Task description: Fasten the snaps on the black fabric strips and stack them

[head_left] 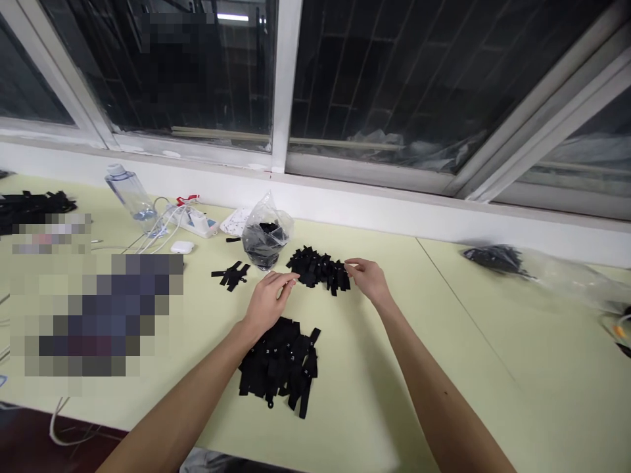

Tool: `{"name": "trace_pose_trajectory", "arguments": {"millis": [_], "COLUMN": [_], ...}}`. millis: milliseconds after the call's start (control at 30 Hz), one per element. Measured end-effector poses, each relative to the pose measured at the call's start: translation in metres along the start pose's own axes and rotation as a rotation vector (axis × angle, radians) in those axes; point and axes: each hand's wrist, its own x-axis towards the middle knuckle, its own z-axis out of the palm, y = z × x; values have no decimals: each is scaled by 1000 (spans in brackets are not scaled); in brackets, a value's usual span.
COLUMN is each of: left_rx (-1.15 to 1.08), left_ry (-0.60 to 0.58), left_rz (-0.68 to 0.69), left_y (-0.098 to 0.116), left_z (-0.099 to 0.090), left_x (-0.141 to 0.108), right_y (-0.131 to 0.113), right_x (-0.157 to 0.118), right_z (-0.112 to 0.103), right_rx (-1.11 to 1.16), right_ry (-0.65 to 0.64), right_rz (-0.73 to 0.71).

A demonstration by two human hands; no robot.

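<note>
Bare forearms [426, 374], hands [367, 277] near flat black strips [311, 267]

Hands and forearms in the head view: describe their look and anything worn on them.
The left hand and right hand are ungloved, with slender fingers and no visible rings. No watch or sleeve shows on either forearm; the right forearm has one small spot.
</note>
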Motion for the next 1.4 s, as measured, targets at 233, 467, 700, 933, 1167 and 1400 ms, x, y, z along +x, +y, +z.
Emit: {"name": "trace_pose_trajectory", "arguments": {"millis": [233, 467, 700, 933, 1167, 1400], "left_rx": [109, 168, 170, 64, -211, -463], "left_ry": [-19, -66, -104, -238, -417, -415], "left_rz": [61, 138, 140, 123, -11, -191], "left_y": [-7, -8, -6, 9, 35, 34], "left_z": [-2, -3, 2, 7, 5, 3], "left_x": [4, 6, 2, 2, 1, 1], "right_y": [-11, -36, -29, -32, -69, -89], "right_x": [-34, -113, -122, -113, -109, -105], "right_z": [-3, 4, 10, -2, -21, -17], "right_rx": [28, -28, -137, 48, -12, 42], "right_ry": [-33, -602, -659, -729, -659, -554], "right_rz": [-160, -402, -449, -271, -183, -250]}}
